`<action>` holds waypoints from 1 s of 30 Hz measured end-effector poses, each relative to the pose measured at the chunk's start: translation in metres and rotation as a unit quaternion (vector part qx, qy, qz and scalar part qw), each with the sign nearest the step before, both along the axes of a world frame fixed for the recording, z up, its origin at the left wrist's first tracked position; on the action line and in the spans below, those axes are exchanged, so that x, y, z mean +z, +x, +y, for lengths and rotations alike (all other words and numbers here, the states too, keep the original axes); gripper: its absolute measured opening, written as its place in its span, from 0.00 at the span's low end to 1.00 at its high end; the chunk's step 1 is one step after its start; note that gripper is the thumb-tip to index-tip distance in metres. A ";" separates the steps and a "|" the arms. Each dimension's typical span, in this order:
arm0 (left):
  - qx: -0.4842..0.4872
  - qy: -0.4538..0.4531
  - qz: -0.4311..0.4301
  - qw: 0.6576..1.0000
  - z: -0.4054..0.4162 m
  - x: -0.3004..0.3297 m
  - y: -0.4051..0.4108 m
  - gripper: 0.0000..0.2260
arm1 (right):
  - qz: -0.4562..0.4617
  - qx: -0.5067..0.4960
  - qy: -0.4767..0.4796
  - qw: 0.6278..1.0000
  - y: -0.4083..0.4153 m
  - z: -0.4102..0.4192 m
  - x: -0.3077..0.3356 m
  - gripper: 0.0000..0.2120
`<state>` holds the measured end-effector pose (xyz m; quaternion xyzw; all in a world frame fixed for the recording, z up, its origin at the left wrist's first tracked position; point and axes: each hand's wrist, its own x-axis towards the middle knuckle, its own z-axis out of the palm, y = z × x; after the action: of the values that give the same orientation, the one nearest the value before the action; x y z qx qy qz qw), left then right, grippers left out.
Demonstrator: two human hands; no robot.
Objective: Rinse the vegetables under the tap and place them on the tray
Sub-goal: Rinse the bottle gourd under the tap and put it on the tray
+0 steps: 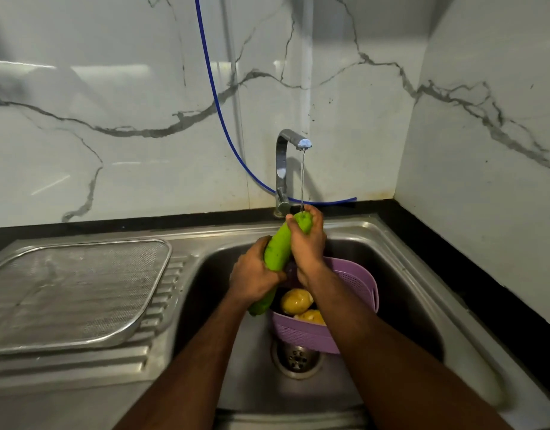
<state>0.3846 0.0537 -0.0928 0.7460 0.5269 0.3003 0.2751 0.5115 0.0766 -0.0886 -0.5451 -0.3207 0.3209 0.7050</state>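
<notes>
Both hands wrap the long green gourd [278, 248]: right hand [308, 243] curled round its top, left hand [255, 274] gripping lower, tilting it so the tap [290, 144] stream hits the tip. Potatoes [297, 301] wait in the purple basket [345, 305]; the mesh tray [81, 293] sits left, likely next.

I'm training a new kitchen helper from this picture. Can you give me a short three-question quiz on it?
1. True or false: water runs from the tap.
2. Which hand grips the green gourd nearer the stream?
3. Where do the yellow vegetables lie: A) mesh tray, B) purple basket, C) drain?

Key: 1 true; 2 the right hand, the left hand lower; 3 B.
</notes>
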 end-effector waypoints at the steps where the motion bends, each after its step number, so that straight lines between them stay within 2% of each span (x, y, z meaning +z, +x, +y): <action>1: 0.002 -0.002 -0.011 1.000 0.003 0.001 -0.002 0.43 | 0.043 0.010 0.011 0.999 0.000 0.002 0.000 0.14; 3: -0.007 -0.010 -0.028 1.000 0.009 -0.002 -0.007 0.43 | 0.124 0.036 0.019 0.991 0.004 0.004 0.001 0.09; 5: -0.030 -0.031 -0.064 0.997 0.016 -0.008 -0.011 0.41 | 0.174 0.061 0.006 0.983 0.008 0.005 0.002 0.09; 7: -0.053 -0.087 -0.141 0.985 0.022 -0.016 -0.013 0.33 | 0.211 0.077 -0.004 0.974 0.011 0.004 0.000 0.13; 9: -0.082 -0.163 -0.224 0.957 0.019 -0.014 -0.012 0.26 | 0.263 0.086 0.009 0.961 0.016 0.003 -0.004 0.20; 12: -0.121 -0.297 -0.304 0.897 0.006 -0.001 -0.007 0.21 | 0.326 0.155 0.008 0.933 0.020 -0.003 -0.006 0.23; 14: -0.150 -0.394 -0.349 0.837 0.001 0.006 -0.003 0.19 | 0.346 0.217 0.003 0.913 0.020 -0.008 -0.007 0.23; 16: -0.172 -0.468 -0.388 0.775 0.002 0.009 0.000 0.23 | 0.346 0.274 0.019 0.897 0.020 -0.012 -0.011 0.26; 18: -0.199 -0.498 -0.428 0.727 0.010 0.007 0.004 0.28 | 0.297 0.288 -0.022 0.910 0.018 -0.015 -0.014 0.28; 20: -0.195 -0.508 -0.452 0.707 0.014 0.006 0.009 0.30 | 0.231 0.256 -0.100 0.933 0.017 -0.016 -0.012 0.27; 22: -0.173 -0.496 -0.449 0.723 0.013 0.004 0.013 0.31 | 0.190 0.228 -0.125 0.947 0.015 -0.013 -0.007 0.24; 23: -0.160 -0.480 -0.446 0.739 0.011 0.003 0.016 0.30 | 0.178 0.203 -0.101 0.958 0.014 -0.010 -0.005 0.22; 25: -0.134 -0.412 -0.427 0.793 0.010 0.000 0.022 0.25 | 0.150 0.137 -0.045 0.978 0.013 -0.004 -0.007 0.21; 27: -0.114 -0.318 -0.390 0.857 0.011 -0.003 0.023 0.21 | 0.117 0.098 -0.023 0.988 0.016 0.002 -0.007 0.25; 30: -0.110 -0.222 -0.337 0.908 0.016 -0.005 0.022 0.23 | 0.092 0.064 0.013 0.994 0.022 0.004 -0.002 0.36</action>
<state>0.4067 0.0696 -0.0982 0.5735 0.3704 0.3770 0.6259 0.5336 0.0804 -0.0905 -0.4824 -0.2924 0.4098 0.7168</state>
